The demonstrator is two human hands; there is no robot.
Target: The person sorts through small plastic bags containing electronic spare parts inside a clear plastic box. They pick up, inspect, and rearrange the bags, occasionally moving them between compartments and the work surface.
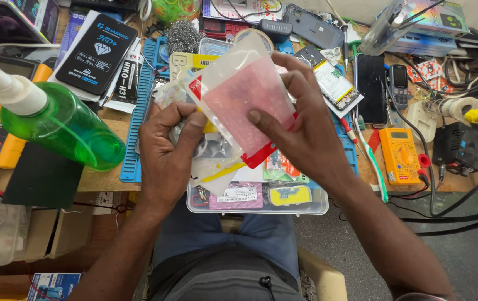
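You are holding a pink plastic pouch (243, 103) above a clear plastic box (257, 202) on your lap, before a crowded wooden workbench (113, 125). Your right hand (306, 134) is pinching the pouch. Your left hand (167, 150) is closing around more packets (212, 159). A green spray bottle (55, 125) is lying on the left, a yellow multimeter (399, 155) on the right.

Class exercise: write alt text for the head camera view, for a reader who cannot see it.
Two bare hands hold small plastic packets over a cluttered workbench: the right hand pinches a pink-filled clear pouch, the left hand grips more packets. A green spray bottle stands left, a yellow multimeter right.
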